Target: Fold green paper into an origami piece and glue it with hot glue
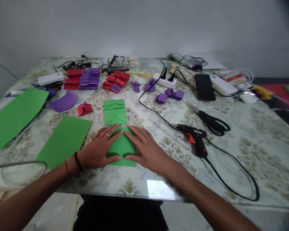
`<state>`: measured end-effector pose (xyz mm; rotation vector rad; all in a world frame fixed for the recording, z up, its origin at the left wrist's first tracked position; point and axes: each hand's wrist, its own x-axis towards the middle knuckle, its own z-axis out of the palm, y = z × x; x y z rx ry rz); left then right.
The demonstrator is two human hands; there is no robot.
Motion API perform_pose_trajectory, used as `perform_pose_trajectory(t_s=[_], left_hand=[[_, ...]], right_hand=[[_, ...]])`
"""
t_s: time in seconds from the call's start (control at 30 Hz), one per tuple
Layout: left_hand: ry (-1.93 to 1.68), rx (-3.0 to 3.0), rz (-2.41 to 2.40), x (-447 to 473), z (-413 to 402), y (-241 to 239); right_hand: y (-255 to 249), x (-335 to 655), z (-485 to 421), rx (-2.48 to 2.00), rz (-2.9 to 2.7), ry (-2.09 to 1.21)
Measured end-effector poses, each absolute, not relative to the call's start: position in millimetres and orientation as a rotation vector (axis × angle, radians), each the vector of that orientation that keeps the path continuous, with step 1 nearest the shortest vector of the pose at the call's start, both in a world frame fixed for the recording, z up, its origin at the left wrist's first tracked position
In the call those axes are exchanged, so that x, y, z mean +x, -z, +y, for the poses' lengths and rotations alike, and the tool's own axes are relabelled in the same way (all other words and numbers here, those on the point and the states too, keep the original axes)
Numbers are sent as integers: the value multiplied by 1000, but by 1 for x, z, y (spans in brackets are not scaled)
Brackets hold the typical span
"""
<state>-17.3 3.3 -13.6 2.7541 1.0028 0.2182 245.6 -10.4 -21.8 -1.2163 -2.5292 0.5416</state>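
Note:
My left hand (99, 148) and my right hand (146, 148) lie flat, fingers stretched out, on a folded green paper (122, 148) near the front edge of the glass-topped table (255, 150). The thumbs nearly meet at the paper's lower edge. A ring sits on a left finger and bands circle the left wrist. Just beyond the fingertips lie two more folded green pieces (115, 111), one behind the other.
Green sheets (65, 139) (15, 114) lie to the left. A black and orange glue gun (195, 138) with its cord, a clear ruler (167, 128) and black scissors (210, 121) are to the right. Stacks of folded red (117, 81) and purple (90, 78) paper, a phone (204, 86) and a power strip (165, 81) stand farther back.

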Motion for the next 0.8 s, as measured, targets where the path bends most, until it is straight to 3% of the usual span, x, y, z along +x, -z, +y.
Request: perform_pose_trajectory(t_s=[0.4,0.8], left_hand=[[-343,2504,998,-17,25,7],[-494,2306,1019,-4,6,1]], right_hand=[[5,241,13,-1307,-2442,-756],[-1,255,14,-1018,-2058,-1076]])
